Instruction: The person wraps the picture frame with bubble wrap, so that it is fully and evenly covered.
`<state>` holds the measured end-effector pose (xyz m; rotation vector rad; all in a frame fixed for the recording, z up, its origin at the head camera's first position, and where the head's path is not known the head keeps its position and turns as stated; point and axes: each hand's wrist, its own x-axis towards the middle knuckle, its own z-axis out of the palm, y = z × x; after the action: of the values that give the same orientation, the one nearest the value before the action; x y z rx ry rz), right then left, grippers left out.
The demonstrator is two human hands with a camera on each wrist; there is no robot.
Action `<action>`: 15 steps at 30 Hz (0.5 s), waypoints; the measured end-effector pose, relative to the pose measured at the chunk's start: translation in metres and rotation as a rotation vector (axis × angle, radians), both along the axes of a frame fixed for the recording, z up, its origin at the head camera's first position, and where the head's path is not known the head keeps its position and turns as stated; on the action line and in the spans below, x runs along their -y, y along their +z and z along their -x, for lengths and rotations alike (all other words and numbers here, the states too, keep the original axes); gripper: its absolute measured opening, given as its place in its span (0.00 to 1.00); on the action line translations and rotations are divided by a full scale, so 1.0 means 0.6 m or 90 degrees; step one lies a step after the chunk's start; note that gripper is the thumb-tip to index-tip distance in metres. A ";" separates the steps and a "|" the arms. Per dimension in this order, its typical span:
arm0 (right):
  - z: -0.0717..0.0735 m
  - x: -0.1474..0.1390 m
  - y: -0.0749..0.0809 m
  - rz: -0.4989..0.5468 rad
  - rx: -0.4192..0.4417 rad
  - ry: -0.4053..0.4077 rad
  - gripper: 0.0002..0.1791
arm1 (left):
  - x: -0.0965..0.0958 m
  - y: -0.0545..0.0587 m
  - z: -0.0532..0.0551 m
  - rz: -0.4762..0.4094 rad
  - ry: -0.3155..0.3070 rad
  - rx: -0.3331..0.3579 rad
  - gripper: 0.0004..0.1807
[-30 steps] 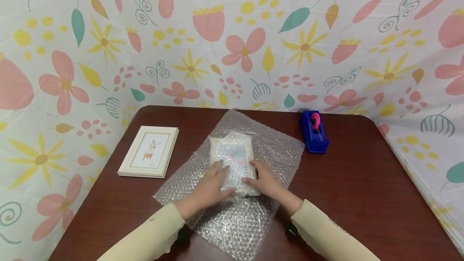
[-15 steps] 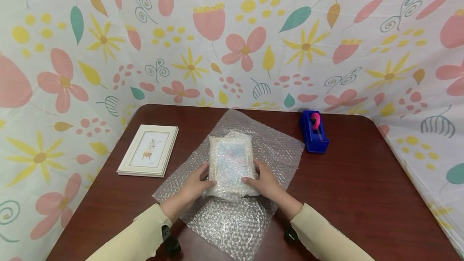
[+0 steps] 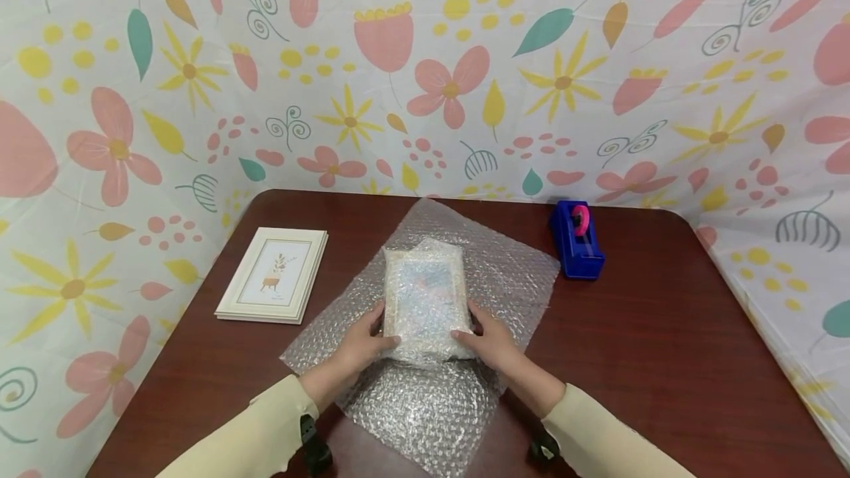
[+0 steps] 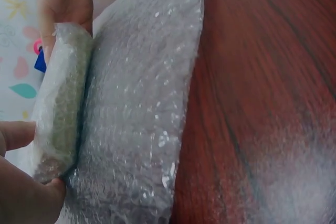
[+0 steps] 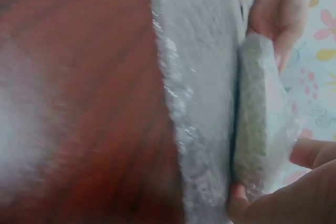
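Head: gripping bubble-wrapped picture frame (image 3: 426,301) between left hand (image 3: 361,341) and right hand (image 3: 493,339), over bubble-wrap sheet (image 3: 434,411). Judged partway: covered once, with much sheet left flat. On dark wood-grain table (image 3: 664,338), unwrapped white picture frame (image 3: 272,276), blue tape dispenser (image 3: 576,242); behind, floral cloth (image 3: 425,35).

Left wrist: fingers (image 4: 52,195) clamped on wrapped left edge.

Right wrist: pinching right edge likewise.

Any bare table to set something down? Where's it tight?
Biggest bare patch of table: right side, bordered by the tape dispenser, bubble-wrap sheet and right sleeve. Smaller: front left, between the white frame and left sleeve. Crowded: centre, where the left hand and right hand grip the wrapped frame over the sheet; also tight between sheet and dispenser.
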<state>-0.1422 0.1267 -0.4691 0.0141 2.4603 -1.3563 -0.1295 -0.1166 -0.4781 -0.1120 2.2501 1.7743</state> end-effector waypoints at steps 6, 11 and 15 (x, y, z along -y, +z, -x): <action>-0.009 0.008 -0.003 0.038 0.023 -0.056 0.42 | 0.004 0.001 0.001 0.002 0.006 0.037 0.47; -0.010 0.014 -0.006 0.067 0.030 -0.084 0.40 | 0.006 0.000 0.002 -0.001 -0.002 0.045 0.47; -0.011 0.016 -0.006 0.078 0.030 -0.098 0.40 | 0.005 -0.002 0.003 -0.005 -0.012 0.043 0.47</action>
<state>-0.1356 0.1172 -0.4727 0.2084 2.3748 -1.5498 -0.1313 -0.1197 -0.4791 -0.1478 2.1899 1.7427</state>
